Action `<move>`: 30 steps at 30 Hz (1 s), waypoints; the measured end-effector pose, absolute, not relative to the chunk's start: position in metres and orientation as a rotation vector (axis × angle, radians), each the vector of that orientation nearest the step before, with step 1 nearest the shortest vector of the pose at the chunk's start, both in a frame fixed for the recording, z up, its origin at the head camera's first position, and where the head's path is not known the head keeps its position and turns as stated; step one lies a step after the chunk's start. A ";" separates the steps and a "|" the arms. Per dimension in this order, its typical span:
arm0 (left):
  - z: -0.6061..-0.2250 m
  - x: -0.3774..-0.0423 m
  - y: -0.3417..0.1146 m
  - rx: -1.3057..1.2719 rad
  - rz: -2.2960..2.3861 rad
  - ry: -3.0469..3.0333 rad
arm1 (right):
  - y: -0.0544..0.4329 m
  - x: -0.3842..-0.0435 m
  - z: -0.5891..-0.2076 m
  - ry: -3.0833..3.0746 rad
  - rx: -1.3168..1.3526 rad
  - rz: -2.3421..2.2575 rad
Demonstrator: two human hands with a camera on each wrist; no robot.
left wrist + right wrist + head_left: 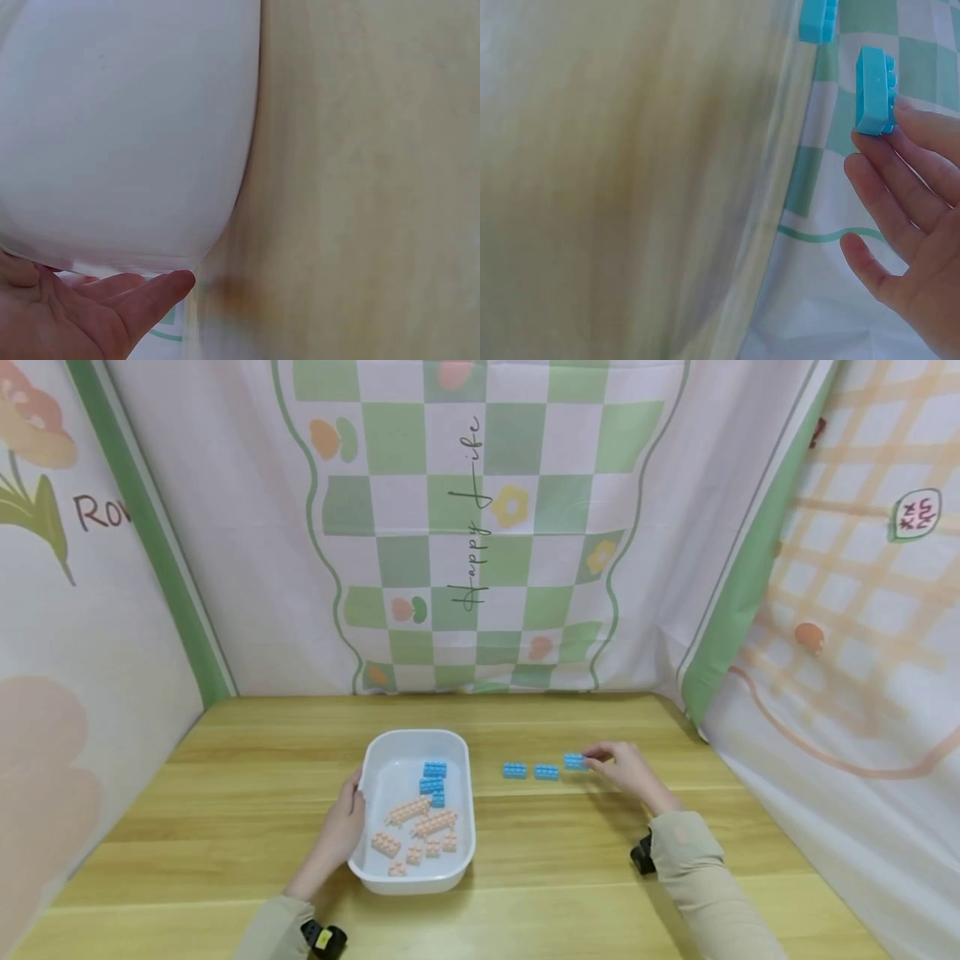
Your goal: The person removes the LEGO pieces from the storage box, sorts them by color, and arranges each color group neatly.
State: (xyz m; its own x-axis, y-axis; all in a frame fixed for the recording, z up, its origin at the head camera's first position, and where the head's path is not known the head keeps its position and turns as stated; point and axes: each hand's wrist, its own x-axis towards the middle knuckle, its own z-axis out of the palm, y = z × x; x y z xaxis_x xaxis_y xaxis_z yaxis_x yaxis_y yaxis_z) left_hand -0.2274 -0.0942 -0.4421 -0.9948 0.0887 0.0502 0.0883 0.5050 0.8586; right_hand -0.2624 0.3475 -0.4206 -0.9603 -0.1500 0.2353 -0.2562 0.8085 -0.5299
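In the head view, my right hand [621, 767] pinches a blue toy building brick [574, 762] between thumb and fingertips. The right wrist view shows that brick [874, 91] on edge with its studs facing the hand. To its left, two more blue bricks [546, 772] lie in a row on the table. My left hand [347, 820] holds the left side of a white plastic tub [471, 827]. In the left wrist view, fingers [154, 300] lie against the tub's outer wall, which hides part of that hand.
Inside the tub are blue bricks [432, 786], two long peach pieces [435, 824] and several smaller peach bricks [386, 844]. The wooden table [525, 893] ends at a hanging checked cloth [480, 552] behind, with printed cloths on both sides.
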 end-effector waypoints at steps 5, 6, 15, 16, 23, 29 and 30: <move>-0.440 -0.226 -0.094 0.147 1.542 2.723 | 0.353 -0.265 -0.425 -2.824 0.316 0.860; -0.440 -0.226 -0.094 0.147 1.542 2.723 | 0.354 -0.265 -0.426 -2.828 0.315 0.860; -0.441 -0.226 -0.094 0.149 1.535 2.734 | 0.359 -0.268 -0.428 -2.872 0.302 0.872; -0.441 -0.227 -0.094 0.151 1.534 2.738 | 0.359 -0.269 -0.428 -2.876 0.306 0.870; -0.446 -0.229 -0.095 0.145 1.542 2.733 | 0.358 -0.272 -0.429 -2.902 0.307 0.870; -0.445 -0.228 -0.095 0.148 1.556 2.738 | 0.357 -0.274 -0.430 -2.915 0.310 0.869; -0.444 -0.228 -0.095 0.146 1.558 2.737 | 0.357 -0.275 -0.430 -2.917 0.310 0.871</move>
State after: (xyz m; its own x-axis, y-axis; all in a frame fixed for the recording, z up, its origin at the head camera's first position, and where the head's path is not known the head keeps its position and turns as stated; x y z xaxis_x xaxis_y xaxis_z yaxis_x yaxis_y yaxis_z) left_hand -0.2280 -0.0945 -0.4444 -0.9957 0.0751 0.0549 0.0855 0.5073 0.8575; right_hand -0.2747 0.3572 -0.4302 -0.9762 -0.1700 0.1350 -0.2162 0.8176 -0.5336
